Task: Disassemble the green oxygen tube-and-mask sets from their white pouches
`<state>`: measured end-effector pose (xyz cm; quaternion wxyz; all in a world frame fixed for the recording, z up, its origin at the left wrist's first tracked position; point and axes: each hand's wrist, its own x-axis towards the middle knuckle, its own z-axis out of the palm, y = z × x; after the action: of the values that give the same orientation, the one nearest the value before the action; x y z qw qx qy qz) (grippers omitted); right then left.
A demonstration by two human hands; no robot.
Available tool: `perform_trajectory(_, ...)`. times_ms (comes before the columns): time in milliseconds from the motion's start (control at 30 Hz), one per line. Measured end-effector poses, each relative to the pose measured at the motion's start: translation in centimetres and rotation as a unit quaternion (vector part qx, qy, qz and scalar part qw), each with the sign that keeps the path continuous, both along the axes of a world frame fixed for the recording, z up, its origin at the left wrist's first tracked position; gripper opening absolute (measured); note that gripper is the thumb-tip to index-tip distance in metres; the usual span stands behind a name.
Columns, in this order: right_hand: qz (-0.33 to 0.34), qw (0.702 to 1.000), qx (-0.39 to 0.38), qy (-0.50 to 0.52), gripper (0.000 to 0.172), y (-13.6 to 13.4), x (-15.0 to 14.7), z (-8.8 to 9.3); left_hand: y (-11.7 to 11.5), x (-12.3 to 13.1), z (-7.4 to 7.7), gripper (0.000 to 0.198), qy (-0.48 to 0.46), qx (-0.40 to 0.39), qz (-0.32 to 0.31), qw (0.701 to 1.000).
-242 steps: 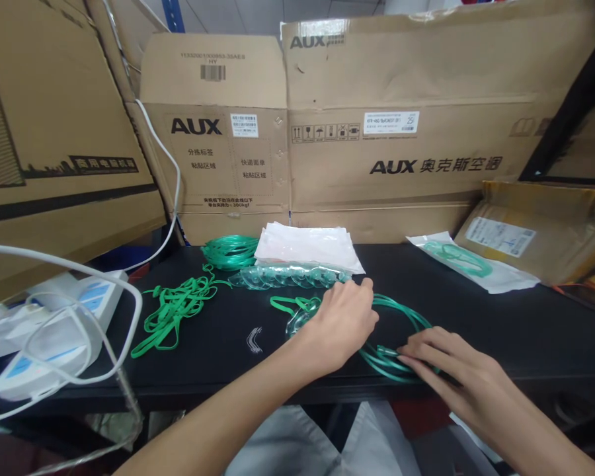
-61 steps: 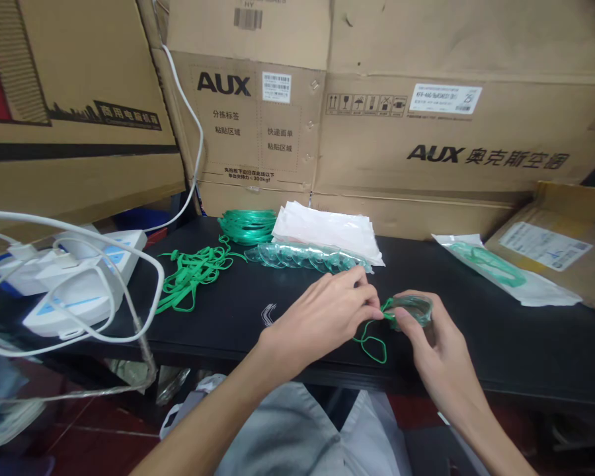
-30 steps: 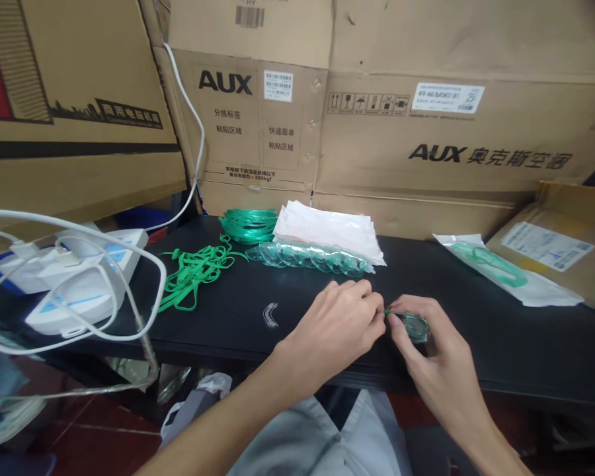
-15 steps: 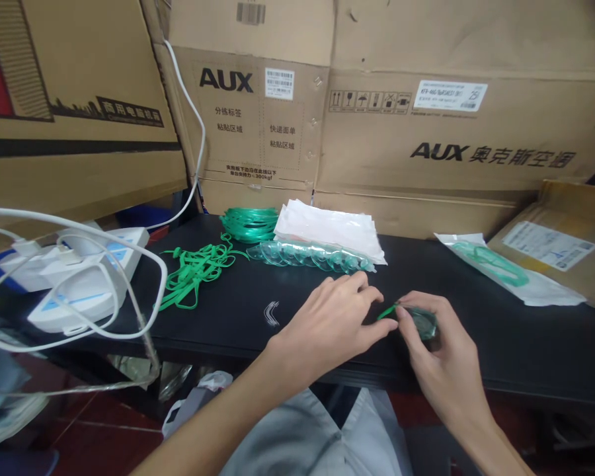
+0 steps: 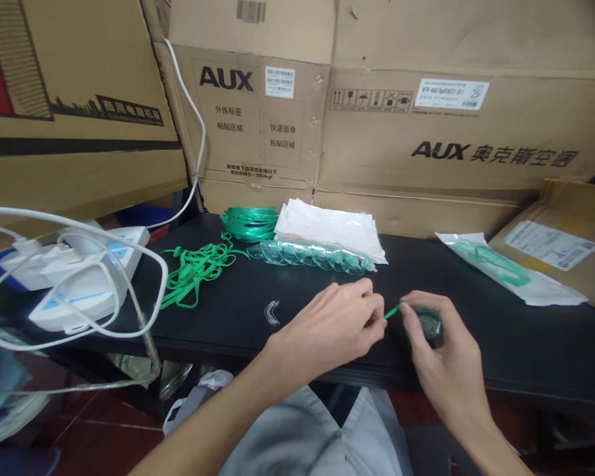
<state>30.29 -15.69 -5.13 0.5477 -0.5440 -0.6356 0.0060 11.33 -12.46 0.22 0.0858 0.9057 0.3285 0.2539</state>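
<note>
My right hand (image 5: 443, 347) is closed around a clear green-tinted plastic mask (image 5: 430, 322), largely hidden behind the fingers and palm. From the mask's near-left edge, a green elastic strap (image 5: 392, 311) runs to my left hand (image 5: 340, 317), whose thumb and forefinger pinch it. Beyond my left hand lies a row of similar clear green masks (image 5: 312, 256). A loose heap of green elastic straps (image 5: 198, 268) sits further left. Several thin, bent silvery strips (image 5: 272, 313) lie on the black table (image 5: 228, 324) left of my left wrist.
White pouches (image 5: 332, 228) and coiled green tubing (image 5: 250, 224) stand at the back. Another white pouch with green tubing (image 5: 510, 268) lies right, by a taped carton (image 5: 565, 225). A white power strip (image 5: 79, 291) with looping cables occupies the left. Large cardboard panels (image 5: 258, 145) wall the back.
My left thumb and fingers have closed on the strap's end, where they were apart before. The strap now stretches between both hands. My right hand, with the mask, has barely moved.
</note>
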Motion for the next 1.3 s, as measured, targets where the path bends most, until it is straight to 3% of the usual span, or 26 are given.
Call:
perform_trajectory(167,-0.064,0.995,-0.017,0.072,0.015,0.3,0.7,0.1,0.4,-1.0,0.7,0.020,-0.034,-0.071,-0.017,0.997)
perform_trajectory(233,-0.049,0.996,-0.014,0.071,0.015,0.3,0.6,0.0,0.8,-1.3,0.7,0.024,-0.054,-0.067,-0.004,0.996)
perform_trajectory(367,-0.025,0.998,-0.021,0.050,0.012,0.2,0.4,-0.2,1.7,-2.5,0.7,0.033,-0.054,-0.004,0.082,0.995)
perform_trajectory(467,0.000,0.999,-0.032,0.024,0.008,0.0,0.4,-0.1,1.9,-4.0,1.1,0.038,-0.024,-0.020,0.122,0.992)
perform_trajectory(600,0.077,0.996,-0.026,-0.032,0.003,-0.2,0.2,0.2,1.6,-5.3,1.6,0.059,0.033,-0.094,0.106,0.989)
perform_trajectory(700,0.090,0.995,-0.019,-0.040,0.002,-0.2,0.2,0.1,1.5,-4.8,1.0,0.077,0.073,-0.104,0.091,0.988)
perform_trajectory(767,0.092,0.995,-0.018,-0.040,0.002,-0.1,0.2,0.0,1.5,-4.2,0.4,0.066,0.080,-0.104,0.088,0.987)
perform_trajectory(900,0.093,0.994,-0.018,-0.045,0.003,-0.1,0.3,-0.1,1.7,-3.4,-0.2,0.021,0.069,-0.109,0.076,0.989)
perform_trajectory(1133,0.089,0.995,-0.027,-0.043,0.002,-0.2,0.5,-0.1,1.1,-3.2,0.5,0.020,0.040,-0.109,0.088,0.989)
perform_trajectory(1300,0.089,0.995,-0.027,-0.037,0.002,0.0,0.6,-0.5,1.6,-3.8,1.5,0.018,-0.025,-0.042,0.098,0.994)
